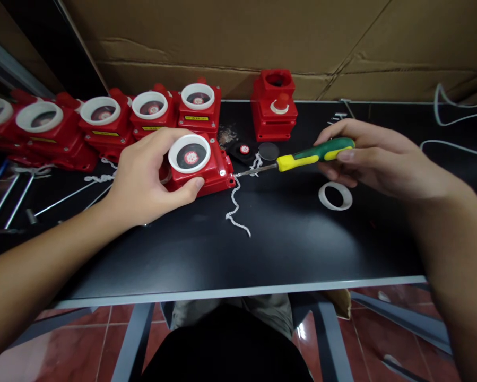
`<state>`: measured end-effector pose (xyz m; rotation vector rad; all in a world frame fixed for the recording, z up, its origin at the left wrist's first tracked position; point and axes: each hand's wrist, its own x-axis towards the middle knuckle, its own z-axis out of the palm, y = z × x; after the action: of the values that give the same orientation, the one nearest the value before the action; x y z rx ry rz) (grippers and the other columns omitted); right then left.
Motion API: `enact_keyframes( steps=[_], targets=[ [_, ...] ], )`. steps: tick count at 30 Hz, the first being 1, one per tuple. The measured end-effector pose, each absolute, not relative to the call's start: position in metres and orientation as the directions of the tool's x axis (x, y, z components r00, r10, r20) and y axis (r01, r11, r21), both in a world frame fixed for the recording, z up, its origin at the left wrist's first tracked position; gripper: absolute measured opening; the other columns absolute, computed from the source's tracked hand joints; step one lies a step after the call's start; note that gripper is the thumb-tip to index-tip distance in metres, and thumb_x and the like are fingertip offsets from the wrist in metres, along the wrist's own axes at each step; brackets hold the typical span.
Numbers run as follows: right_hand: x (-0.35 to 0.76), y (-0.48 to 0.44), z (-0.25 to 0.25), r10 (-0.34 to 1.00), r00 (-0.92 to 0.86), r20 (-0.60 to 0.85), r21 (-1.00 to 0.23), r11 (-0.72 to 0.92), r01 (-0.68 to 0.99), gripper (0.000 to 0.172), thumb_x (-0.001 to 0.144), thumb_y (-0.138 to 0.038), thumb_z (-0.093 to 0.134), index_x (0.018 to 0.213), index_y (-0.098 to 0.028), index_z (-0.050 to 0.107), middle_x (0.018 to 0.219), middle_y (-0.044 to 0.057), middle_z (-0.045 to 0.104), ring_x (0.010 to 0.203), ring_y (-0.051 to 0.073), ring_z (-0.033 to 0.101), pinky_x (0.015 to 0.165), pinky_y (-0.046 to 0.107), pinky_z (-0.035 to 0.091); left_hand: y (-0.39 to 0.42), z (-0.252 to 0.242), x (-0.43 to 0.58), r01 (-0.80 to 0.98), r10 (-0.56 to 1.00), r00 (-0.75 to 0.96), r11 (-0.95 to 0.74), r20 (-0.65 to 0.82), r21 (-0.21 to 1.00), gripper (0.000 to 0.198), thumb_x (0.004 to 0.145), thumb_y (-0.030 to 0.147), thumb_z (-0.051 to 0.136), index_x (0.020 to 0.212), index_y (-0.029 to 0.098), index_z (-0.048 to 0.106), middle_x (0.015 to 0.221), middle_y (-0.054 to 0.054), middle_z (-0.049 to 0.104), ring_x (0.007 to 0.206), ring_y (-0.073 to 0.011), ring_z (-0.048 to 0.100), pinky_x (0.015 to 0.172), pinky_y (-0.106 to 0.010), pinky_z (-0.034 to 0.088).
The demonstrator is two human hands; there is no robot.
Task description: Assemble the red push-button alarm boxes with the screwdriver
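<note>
My left hand (146, 180) is wrapped round a red box-shaped housing (212, 178) with a white ring and a dark round window on top. The housing lies on the black table, tilted on its side. In my right hand (365, 154) is a screwdriver (318, 154) with a green and yellow handle. Its tip reaches the small lug at the right end of the housing. A white cord (233, 207) hangs out from that spot and trails over the table. Below my right hand lies a loose white ring (335, 196).
Several similar red housings (200, 111) stand in a row at the back left. Another red unit (274, 109) without a white ring stands at the back. A dark disc (269, 151) lies before it. Metal rods (63, 200) lie on the left, white cables (457, 114) at right.
</note>
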<state>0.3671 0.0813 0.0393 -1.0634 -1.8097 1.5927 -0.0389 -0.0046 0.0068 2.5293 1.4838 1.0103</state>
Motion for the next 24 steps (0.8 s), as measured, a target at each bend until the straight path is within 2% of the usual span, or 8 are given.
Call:
enact_keyframes(
  steps=[2,5,8,11,13,15,19,24],
  targets=[
    [0.366,0.080,0.041,0.816,-0.566,-0.118,-0.968,0.033,0.249,0.064,0.089,-0.070,0.099,0.115,-0.020,0.068,0.070,-0.001,0.071,0.051,0.011,0.059,0.043,0.022,0.041,-0.005,0.007,-0.039,0.762,0.789,0.331,-0.547,0.518,0.346,0.050,0.100,0.048,0.073,0.142,0.021,0.075,0.136,-0.008,0.088,0.119,-0.0291,0.085,0.104,-0.039,0.068],
    [0.365,0.079,0.044,0.803,-0.589,-0.094,-0.943,0.117,0.310,0.065,0.096,-0.078,0.090,0.110,-0.019,0.069,0.064,0.000,0.069,0.047,0.011,0.057,0.043,0.021,0.043,-0.006,0.006,-0.038,0.762,0.786,0.330,-0.549,0.522,0.345,0.050,0.100,0.047,0.073,0.142,0.019,0.075,0.136,-0.009,0.088,0.119,-0.0293,0.085,0.105,-0.038,0.068],
    [0.364,0.077,0.044,0.800,-0.596,-0.062,-0.921,0.184,0.343,0.066,0.102,-0.083,0.079,0.097,-0.018,0.069,0.059,0.001,0.065,0.046,0.009,0.056,0.043,0.021,0.042,-0.006,0.005,-0.038,0.759,0.782,0.335,-0.555,0.525,0.341,0.051,0.101,0.049,0.073,0.142,0.019,0.075,0.137,-0.010,0.088,0.121,-0.0292,0.085,0.106,-0.039,0.068],
    [0.362,0.076,0.043,0.796,-0.602,-0.062,-0.900,0.216,0.379,0.078,0.103,-0.092,0.067,0.084,-0.016,0.068,0.057,0.003,0.060,0.044,0.009,0.052,0.041,0.022,0.040,-0.007,0.007,-0.037,0.752,0.762,0.356,-0.577,0.541,0.319,0.052,0.101,0.048,0.074,0.144,0.020,0.073,0.137,-0.009,0.087,0.121,-0.0291,0.085,0.107,-0.042,0.069],
    [0.361,0.075,0.042,0.799,-0.595,-0.084,-0.895,0.202,0.397,0.083,0.103,-0.097,0.061,0.085,-0.016,0.069,0.054,0.001,0.055,0.042,0.009,0.047,0.039,0.024,0.035,-0.008,0.009,-0.036,0.743,0.736,0.373,-0.601,0.565,0.293,0.053,0.099,0.048,0.077,0.145,0.023,0.073,0.137,-0.007,0.087,0.121,-0.0306,0.085,0.107,-0.045,0.071],
    [0.361,0.075,0.040,0.820,-0.563,-0.105,-0.908,0.152,0.391,0.084,0.101,-0.099,0.061,0.096,-0.017,0.072,0.053,-0.001,0.053,0.041,0.009,0.042,0.038,0.024,0.031,-0.010,0.012,-0.034,0.746,0.738,0.371,-0.598,0.563,0.293,0.054,0.098,0.047,0.078,0.148,0.029,0.072,0.138,-0.005,0.085,0.123,-0.0335,0.085,0.109,-0.050,0.072],
    [0.366,0.076,0.039,0.829,-0.531,-0.178,-0.928,0.038,0.371,0.077,0.088,-0.086,0.091,0.122,-0.020,0.070,0.065,-0.005,0.054,0.049,0.008,0.041,0.042,0.021,0.028,-0.011,0.014,-0.034,0.772,0.782,0.344,-0.551,0.519,0.318,0.051,0.101,0.047,0.075,0.152,0.039,0.070,0.142,-0.003,0.084,0.128,-0.0351,0.084,0.112,-0.053,0.072],
    [0.373,0.078,0.039,0.803,-0.555,-0.218,-0.938,-0.015,0.347,0.071,0.083,-0.069,0.103,0.120,-0.025,0.061,0.076,-0.006,0.055,0.058,0.007,0.045,0.050,0.018,0.034,-0.008,0.011,-0.037,0.772,0.761,0.348,-0.564,0.547,0.294,0.051,0.101,0.050,0.075,0.148,0.033,0.069,0.137,-0.005,0.086,0.123,-0.0331,0.085,0.106,-0.050,0.074]
  ],
)
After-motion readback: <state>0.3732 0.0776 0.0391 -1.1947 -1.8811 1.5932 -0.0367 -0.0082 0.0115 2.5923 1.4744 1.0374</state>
